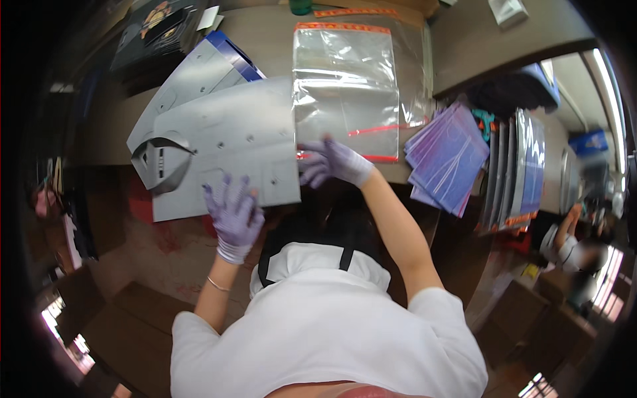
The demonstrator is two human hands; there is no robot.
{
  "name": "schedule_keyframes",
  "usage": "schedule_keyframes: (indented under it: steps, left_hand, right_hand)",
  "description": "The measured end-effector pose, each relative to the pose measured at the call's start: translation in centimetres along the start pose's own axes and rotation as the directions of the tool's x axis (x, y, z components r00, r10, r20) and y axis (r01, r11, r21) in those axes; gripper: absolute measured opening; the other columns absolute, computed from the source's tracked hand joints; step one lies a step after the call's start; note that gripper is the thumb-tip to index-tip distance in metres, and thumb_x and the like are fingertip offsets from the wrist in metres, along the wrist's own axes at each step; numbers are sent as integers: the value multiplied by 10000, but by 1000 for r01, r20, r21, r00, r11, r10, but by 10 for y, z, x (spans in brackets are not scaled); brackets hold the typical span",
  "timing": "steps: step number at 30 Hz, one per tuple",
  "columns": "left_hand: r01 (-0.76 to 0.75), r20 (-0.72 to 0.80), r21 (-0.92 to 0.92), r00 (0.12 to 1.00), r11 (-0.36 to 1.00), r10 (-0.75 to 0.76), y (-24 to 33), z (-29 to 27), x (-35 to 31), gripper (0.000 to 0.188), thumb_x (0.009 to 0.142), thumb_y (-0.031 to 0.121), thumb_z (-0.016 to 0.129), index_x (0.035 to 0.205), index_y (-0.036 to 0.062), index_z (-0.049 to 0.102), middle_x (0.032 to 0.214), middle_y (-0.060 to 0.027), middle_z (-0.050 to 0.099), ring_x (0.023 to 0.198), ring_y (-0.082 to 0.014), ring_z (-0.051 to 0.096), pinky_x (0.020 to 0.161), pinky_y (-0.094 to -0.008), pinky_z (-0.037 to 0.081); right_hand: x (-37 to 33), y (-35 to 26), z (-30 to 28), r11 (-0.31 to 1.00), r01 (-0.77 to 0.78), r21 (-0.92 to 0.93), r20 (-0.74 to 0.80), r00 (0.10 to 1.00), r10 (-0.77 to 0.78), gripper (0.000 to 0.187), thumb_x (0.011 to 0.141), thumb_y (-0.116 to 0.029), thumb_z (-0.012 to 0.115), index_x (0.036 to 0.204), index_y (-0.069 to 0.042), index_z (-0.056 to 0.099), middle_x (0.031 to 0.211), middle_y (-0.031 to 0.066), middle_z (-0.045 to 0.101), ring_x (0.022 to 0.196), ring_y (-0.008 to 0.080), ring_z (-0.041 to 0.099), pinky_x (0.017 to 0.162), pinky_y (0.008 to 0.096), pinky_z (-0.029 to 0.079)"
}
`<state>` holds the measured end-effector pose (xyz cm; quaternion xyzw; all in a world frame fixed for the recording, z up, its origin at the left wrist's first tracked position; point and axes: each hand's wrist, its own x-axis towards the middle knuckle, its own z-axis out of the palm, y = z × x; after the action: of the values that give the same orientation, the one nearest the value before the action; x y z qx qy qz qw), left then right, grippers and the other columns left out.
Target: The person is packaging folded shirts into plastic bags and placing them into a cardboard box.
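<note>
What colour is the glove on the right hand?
The glove is pale purple; it shows best in the head view.

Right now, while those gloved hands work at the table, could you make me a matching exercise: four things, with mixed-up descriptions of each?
1. Left hand
2. Clear plastic bags
3. Purple-blue sheets
4. Pale bracelet

A. Fanned out, to the right of the bags
B. Around the left wrist
C. Over the near edge of a big grey sheet
D. Orange strip along the far edge

Pairs: 1-C; 2-D; 3-A; 4-B

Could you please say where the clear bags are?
In the head view, the clear bags lie upper centre, just right of the grey board.
</note>
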<state>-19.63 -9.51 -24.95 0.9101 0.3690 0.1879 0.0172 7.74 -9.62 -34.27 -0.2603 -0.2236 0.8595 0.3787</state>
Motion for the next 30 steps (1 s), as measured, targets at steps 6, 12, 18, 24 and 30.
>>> schedule_keyframes:
  steps: [6,12,18,24,30]
  left_hand:
    - [-234,-91,-394,972,889,216,39,20,-35,241,637,62,643,876,65,611,920,-66,581,914,-263,526,829,-442,374]
    - [-288,4,-617,929,733,369,71,138,62,156,710,76,592,854,65,535,858,-105,534,837,-295,503,730,-388,423]
    - [-301,-7,-522,937,798,349,95,298,179,131,721,125,587,842,76,584,849,-102,564,826,-291,538,718,-379,444]
    - [1,252,-701,936,713,247,62,337,207,166,774,193,560,800,51,640,753,-88,626,714,-242,597,641,-336,468]
    - [515,685,-567,728,643,21,57,312,205,180,808,166,554,744,25,645,631,-57,625,546,-99,555,507,-246,445]
  right_hand:
    - [-6,-50,48,582,-144,-800,-353,898,-263,304,820,-265,589,988,-11,596,870,78,622,760,157,555,696,306,473]
    - [-228,-33,63,203,-319,-926,-313,347,-884,279,824,-156,621,1043,5,556,989,87,600,865,183,564,766,306,447]
    - [-331,95,91,312,-691,-652,-273,-170,-947,255,866,-35,516,1097,74,525,1066,164,596,935,244,578,847,329,446]
    - [-333,208,120,739,-234,-631,-619,-423,-662,355,842,-115,578,1136,63,488,1181,152,515,1031,232,509,912,358,394]
    - [-255,194,100,567,-505,-651,-521,-245,-818,252,835,-68,549,1066,34,546,1004,143,610,850,253,598,775,321,465]
